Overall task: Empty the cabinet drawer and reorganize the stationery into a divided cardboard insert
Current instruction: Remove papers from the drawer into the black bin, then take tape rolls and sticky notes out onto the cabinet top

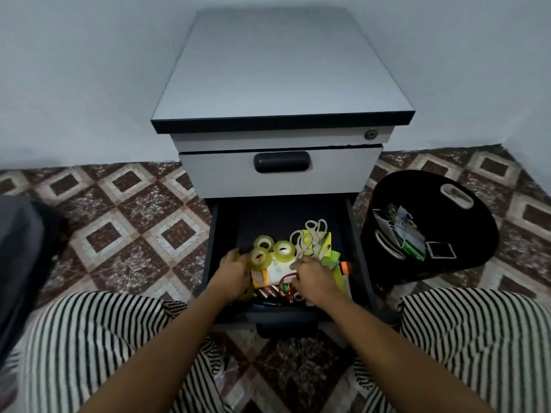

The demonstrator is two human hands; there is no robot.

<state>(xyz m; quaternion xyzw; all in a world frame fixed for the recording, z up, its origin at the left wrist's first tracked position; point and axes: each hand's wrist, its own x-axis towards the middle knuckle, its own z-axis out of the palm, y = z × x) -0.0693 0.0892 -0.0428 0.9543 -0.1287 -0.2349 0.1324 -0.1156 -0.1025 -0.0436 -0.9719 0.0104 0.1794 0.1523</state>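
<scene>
The lowest drawer (226,210) of a grey cabinet (280,70) stands pulled out, dark inside. In its front half lies a heap of stationery: three rolls of clear tape (281,248), white-handled scissors (310,236), yellow and green paper pads (328,248), a white box (277,271), batteries (268,292) and a red clip (287,283). My left hand (234,274) reaches into the left side of the heap, its fingers curled beside a tape roll. My right hand (313,280) lies on the right side with fingers bent down among the items. What either hand holds is hidden.
A black bucket (465,189) with paper scraps and small boxes stands on the tiled floor (125,210) right of the drawer. My knees in striped trousers flank the drawer. The drawer above (281,174) is closed. A dark object lies at the far left.
</scene>
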